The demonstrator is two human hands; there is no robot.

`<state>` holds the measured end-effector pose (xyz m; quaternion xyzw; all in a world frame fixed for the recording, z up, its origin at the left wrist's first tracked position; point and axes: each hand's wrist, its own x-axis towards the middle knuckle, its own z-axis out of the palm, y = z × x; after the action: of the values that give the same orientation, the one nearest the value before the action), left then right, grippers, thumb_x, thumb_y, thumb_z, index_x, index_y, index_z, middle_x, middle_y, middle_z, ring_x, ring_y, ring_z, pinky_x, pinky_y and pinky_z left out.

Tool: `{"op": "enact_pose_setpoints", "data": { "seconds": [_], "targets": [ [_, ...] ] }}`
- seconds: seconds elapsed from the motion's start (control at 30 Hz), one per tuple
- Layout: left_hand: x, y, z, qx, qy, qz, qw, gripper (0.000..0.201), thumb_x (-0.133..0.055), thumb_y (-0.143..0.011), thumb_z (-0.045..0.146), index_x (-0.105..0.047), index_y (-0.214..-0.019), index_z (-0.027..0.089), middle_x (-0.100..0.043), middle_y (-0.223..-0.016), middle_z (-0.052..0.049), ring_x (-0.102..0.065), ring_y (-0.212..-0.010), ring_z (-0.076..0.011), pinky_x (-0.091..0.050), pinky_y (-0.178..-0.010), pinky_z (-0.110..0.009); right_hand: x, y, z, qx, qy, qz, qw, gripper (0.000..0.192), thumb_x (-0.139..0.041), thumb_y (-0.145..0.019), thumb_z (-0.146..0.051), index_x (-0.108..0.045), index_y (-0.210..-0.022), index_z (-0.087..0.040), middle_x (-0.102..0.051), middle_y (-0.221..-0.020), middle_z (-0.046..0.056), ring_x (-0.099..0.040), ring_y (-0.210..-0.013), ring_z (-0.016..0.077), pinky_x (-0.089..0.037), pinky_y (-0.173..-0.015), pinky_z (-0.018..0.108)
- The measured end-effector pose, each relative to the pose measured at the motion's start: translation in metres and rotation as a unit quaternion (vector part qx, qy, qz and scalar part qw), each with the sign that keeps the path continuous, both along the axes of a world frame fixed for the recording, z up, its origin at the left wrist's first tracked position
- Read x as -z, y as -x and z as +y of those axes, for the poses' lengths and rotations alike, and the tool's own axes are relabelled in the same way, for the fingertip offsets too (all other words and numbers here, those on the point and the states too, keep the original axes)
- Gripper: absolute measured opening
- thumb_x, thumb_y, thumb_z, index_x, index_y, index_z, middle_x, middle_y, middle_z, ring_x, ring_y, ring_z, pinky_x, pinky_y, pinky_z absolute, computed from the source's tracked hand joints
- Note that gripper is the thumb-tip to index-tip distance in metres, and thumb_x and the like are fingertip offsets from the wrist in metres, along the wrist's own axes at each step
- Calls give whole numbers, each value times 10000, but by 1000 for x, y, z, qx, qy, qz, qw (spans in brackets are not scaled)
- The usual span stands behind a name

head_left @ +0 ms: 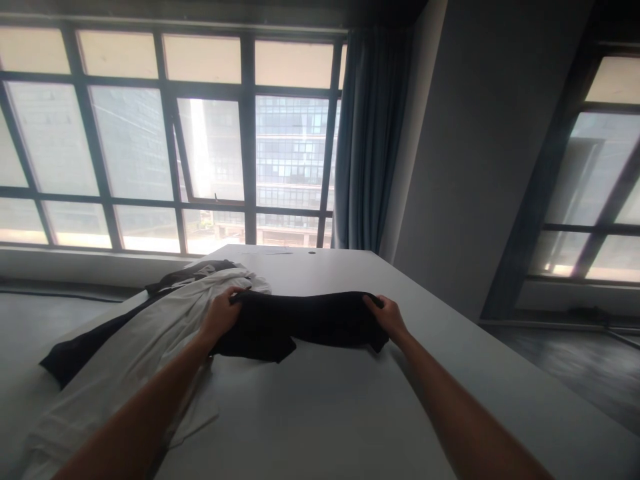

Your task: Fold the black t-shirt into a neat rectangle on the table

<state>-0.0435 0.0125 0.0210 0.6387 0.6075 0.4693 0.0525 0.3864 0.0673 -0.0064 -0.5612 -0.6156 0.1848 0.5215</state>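
Note:
A black garment (pixel 305 320), perhaps shorts or trousers folded over, stretches between my two hands above the white table (pixel 320 413). My left hand (pixel 223 312) grips its upper left corner, thumb on top. At the upper right corner my right hand (pixel 390 315) pinches the cloth in the same way. The top edge runs nearly straight from hand to hand, and the lower edge hangs unevenly with a notch near the middle. Beside my left forearm lies a crumpled white garment (pixel 150 347), with dark clothing (pixel 100 347) partly under it.
A small dark round spot (pixel 312 253) and a thin flat sheet (pixel 270 252) show at the table's far end. Beyond stand large windows (pixel 290 153), one pane tilted, a blue-grey curtain (pixel 367 147) and a grey pillar (pixel 465 153). The table's right edge slopes toward me.

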Motion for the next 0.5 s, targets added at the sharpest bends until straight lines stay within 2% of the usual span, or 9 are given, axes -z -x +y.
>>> {"op": "enact_pose_setpoints", "data": {
  "seconds": [0.1,0.2,0.27,0.33,0.43,0.5],
  "targets": [
    [0,-1,-1,28,32,46,998,303,-554,-712,254,-709,-958,171,-754,-868,-52,-697,-826,-230,-526,-756,-293,0,-1,-4,-9,30,-40,999,517,-648,-672,-674,-660,-732,-160,-671,-684,50,-608,-665,212,-441,-605,290],
    [2,-2,-4,30,64,102,992,293,-606,-730,273,-711,-984,173,-757,-891,-68,-693,-849,-244,-507,-755,-295,2,-2,-3,0,28,-65,998,533,-632,-676,-692,-675,-713,-162,-690,-697,68,-634,-696,237,-451,-626,303],
    [3,-2,-6,21,83,147,985,362,-675,-730,387,-702,-1036,196,-752,-921,-72,-692,-876,-269,-504,-756,-317,3,-3,-2,13,18,-81,996,536,-601,-706,-697,-676,-703,-167,-693,-699,76,-643,-719,251,-456,-644,311],
    [5,1,-7,18,114,200,973,502,-757,-652,476,-689,-1080,222,-746,-945,-79,-693,-908,-299,-505,-761,-338,4,-5,0,32,11,-96,995,529,-567,-740,-690,-670,-686,-173,-692,-700,82,-649,-738,261,-459,-667,320],
    [12,6,-5,20,183,252,950,618,-845,-513,416,-693,-1080,223,-743,-969,-103,-693,-936,-329,-514,-754,-342,4,-8,1,66,11,-112,991,511,-532,-768,-669,-656,-669,-183,-687,-708,93,-650,-763,275,-458,-700,333],
    [18,6,-3,24,200,249,947,544,-854,-476,336,-715,-984,202,-748,-938,-114,-702,-908,-333,-522,-719,-334,4,-9,2,84,7,-115,990,501,-519,-777,-659,-656,-682,-186,-687,-726,97,-649,-781,280,-454,-720,339]
  ]
}}
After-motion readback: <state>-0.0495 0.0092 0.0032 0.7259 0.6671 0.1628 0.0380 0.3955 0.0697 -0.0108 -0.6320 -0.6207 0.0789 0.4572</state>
